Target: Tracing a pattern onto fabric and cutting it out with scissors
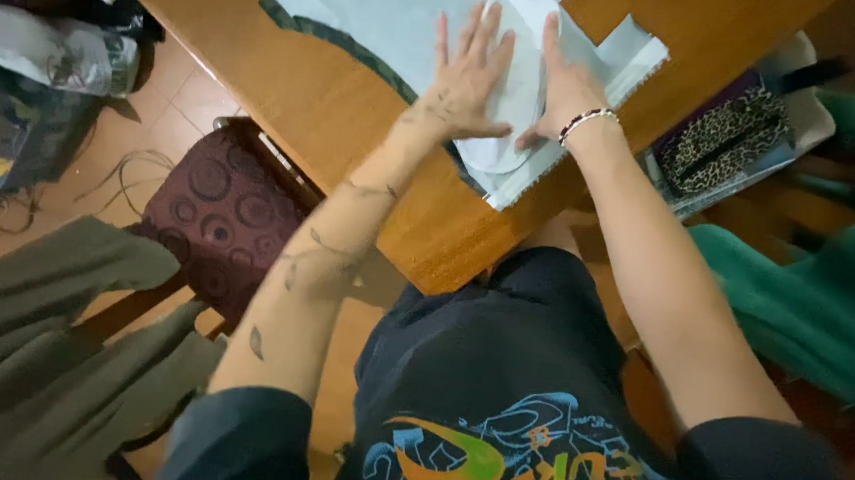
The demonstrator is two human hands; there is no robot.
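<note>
Left hand: the left hand (469, 83) is lying flat with fingers spread apart, pressing on the left edge of the white oval piece (519, 76); it is gripping nothing.
Right hand: the right hand (567, 79) is pressing palm down on the right side of the same oval, fingers straight and close together, clamping nothing; a beaded bracelet (588, 119) is sitting on its wrist.
Oval piece: it is lying on the pale blue fabric (383, 11), between the two hands, near the corner of the wooden table (336, 113).
Fabric: it is spreading across the tabletop, with a dark green edge (331, 38) showing along its left side.
Left of the table: a stool with a maroon circle-patterned seat (224, 211) is standing just beside the table edge, and olive-grey cloth (49, 344) is hanging below it.
Floor, far left: loose cables (131, 174) are trailing over the tiles near dark bags.
Right of the table: a pale tray (808, 111) is holding a leopard-print pouch (731, 136), and teal cloth (824, 308) is draping beside it.
In the way: nothing is lying over the oval except the two hands themselves.
</note>
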